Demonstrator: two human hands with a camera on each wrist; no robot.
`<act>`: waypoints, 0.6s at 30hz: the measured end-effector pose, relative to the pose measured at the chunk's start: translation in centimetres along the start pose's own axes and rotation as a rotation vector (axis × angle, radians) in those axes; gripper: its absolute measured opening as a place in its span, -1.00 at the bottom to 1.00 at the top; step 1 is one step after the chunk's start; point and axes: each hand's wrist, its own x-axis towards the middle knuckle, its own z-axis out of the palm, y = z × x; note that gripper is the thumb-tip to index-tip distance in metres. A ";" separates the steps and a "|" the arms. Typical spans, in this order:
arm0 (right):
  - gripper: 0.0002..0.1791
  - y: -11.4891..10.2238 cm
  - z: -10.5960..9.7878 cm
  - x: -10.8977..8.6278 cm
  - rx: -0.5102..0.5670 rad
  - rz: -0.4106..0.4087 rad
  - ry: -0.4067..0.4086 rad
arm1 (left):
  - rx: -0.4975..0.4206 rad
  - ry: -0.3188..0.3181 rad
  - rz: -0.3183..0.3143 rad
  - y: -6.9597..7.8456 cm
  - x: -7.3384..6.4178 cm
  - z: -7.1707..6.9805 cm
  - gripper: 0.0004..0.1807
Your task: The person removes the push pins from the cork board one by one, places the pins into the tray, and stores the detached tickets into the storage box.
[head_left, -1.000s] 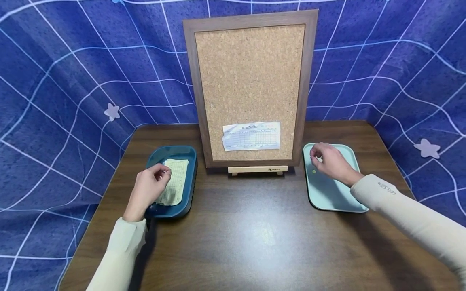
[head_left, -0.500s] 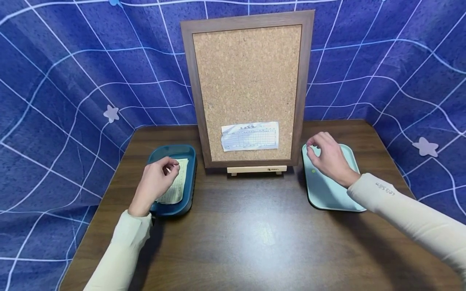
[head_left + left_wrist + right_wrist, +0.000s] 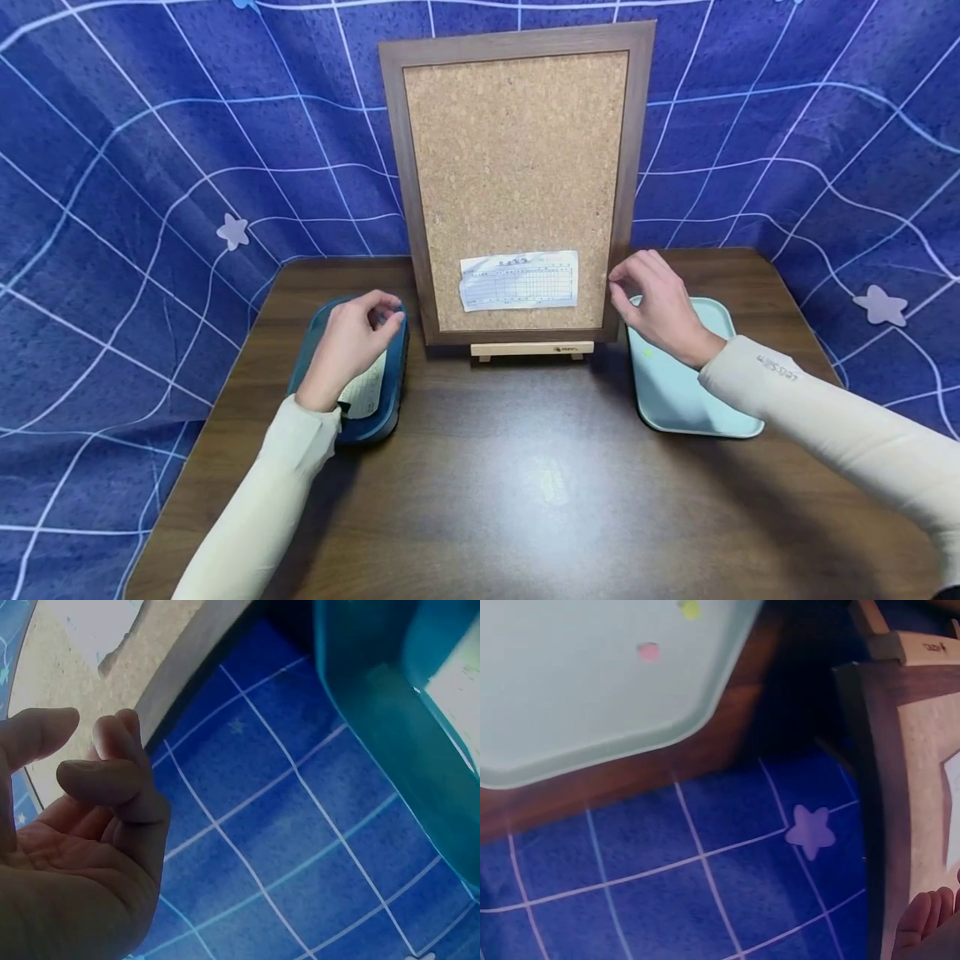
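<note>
My left hand is over the dark blue tray, fingers loosely bent. In the left wrist view its thumb and forefinger stand apart with nothing visible between them. Below it, pale printed paper slips lie in that tray, partly hidden. My right hand is raised between the light blue tray and the cork board, thumb and forefinger tips nearly together at the frame's right side; I cannot tell whether something small is pinched there. A white printed form is on the board's lower part, its left edge uneven.
Tiny yellow and pink pieces lie in the light blue tray. The framed board leans upright on a small wooden stand at the back of the brown table. A blue curtain with stars surrounds the table.
My left hand has moved up and right from over the paper slips. My right hand has moved up and left from the light blue tray toward the board's frame.
</note>
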 end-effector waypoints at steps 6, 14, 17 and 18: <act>-0.90 -1.2 0.7 1.4 -0.002 -0.051 -0.001 | -0.054 0.026 0.004 1.1 1.8 1.0 -0.79; -0.90 -2.8 1.5 3.8 0.006 -0.100 -0.032 | -0.057 0.008 -0.007 1.9 3.1 2.3 -0.76; -0.89 -3.2 2.1 4.4 0.016 -0.102 -0.047 | -0.050 0.010 -0.002 2.0 3.4 2.8 -0.77; -0.89 -3.3 2.3 4.6 0.020 -0.104 -0.050 | -0.051 0.014 0.000 2.0 3.6 2.9 -0.77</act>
